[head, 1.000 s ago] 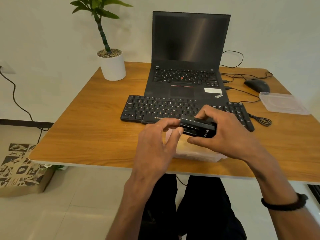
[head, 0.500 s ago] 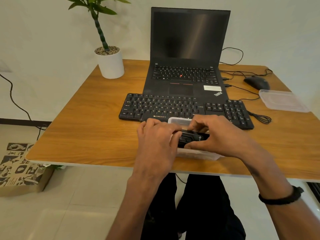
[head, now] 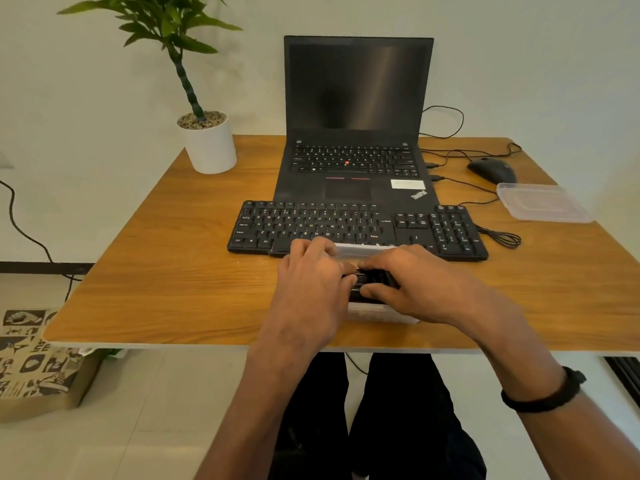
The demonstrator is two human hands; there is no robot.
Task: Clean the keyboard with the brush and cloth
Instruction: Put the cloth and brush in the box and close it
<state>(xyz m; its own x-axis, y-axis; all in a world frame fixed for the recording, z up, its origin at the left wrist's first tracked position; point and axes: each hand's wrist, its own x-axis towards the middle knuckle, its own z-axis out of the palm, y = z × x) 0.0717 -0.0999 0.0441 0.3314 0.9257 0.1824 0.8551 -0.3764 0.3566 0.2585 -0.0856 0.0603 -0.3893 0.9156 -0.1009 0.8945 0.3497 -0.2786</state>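
A black external keyboard (head: 346,225) lies across the desk in front of the laptop. Just in front of it stands a clear plastic container (head: 377,311), mostly hidden under my hands. Both hands rest over its opening: my left hand (head: 311,285) and my right hand (head: 422,284) together grip a small black object (head: 372,280), likely the brush tool, low inside the container. No cloth can be made out.
An open black laptop (head: 356,133) stands behind the keyboard. A potted plant (head: 209,140) is at the back left, a black mouse (head: 491,169) and the container's clear lid (head: 543,202) at the right. Cables (head: 498,237) trail right of the keyboard.
Both hands have lowered the black object from above the container down into it. The view has tilted slightly.
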